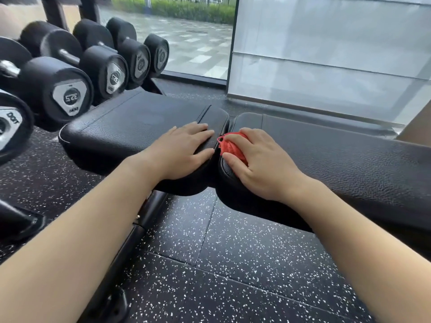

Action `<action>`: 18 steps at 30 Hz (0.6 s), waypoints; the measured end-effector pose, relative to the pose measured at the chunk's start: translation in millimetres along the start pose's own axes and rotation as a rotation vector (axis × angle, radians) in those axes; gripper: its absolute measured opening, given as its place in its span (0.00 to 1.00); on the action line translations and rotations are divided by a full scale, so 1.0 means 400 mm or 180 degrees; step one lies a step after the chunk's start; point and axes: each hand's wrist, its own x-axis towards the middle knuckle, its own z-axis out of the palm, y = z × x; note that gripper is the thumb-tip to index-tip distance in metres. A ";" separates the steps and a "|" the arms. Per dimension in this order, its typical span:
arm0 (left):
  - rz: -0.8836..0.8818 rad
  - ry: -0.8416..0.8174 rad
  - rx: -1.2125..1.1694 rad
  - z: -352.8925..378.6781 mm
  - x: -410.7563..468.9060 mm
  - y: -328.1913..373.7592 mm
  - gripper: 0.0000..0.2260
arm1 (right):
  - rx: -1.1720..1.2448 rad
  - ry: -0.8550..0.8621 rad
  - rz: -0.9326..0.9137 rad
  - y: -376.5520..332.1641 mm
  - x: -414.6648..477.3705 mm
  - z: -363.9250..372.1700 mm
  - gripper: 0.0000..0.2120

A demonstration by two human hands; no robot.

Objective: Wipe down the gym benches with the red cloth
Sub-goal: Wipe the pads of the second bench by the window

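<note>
A black padded gym bench runs across the head view in two parts: the seat pad (121, 134) on the left and the long back pad (349, 159) on the right, with a narrow gap between them. My left hand (184, 152) lies flat on the seat pad's right end, fingers straight. My right hand (258, 164) covers the bunched red cloth (231, 145) at the back pad's left end, beside the gap. Its fingers curl over the cloth and hide most of it.
A rack of black dumbbells (70, 94) stands close on the left, behind the seat pad. The bench's black frame (140, 220) runs down beneath my left arm. Speckled rubber floor (233, 264) lies below. A window (191, 43) and frosted glass panel (326, 54) stand behind.
</note>
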 end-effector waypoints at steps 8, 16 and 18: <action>-0.0125 -0.0092 0.0000 0.001 0.025 0.019 0.24 | -0.0064 -0.0109 -0.0319 0.041 -0.136 -0.044 0.28; -0.0065 -0.0038 -0.0043 0.003 0.023 0.018 0.23 | -0.0319 0.0345 0.0008 0.000 -0.127 -0.004 0.28; -0.0027 -0.0032 -0.0063 0.001 0.014 0.009 0.22 | -0.0362 0.0588 0.0087 -0.021 -0.111 0.014 0.26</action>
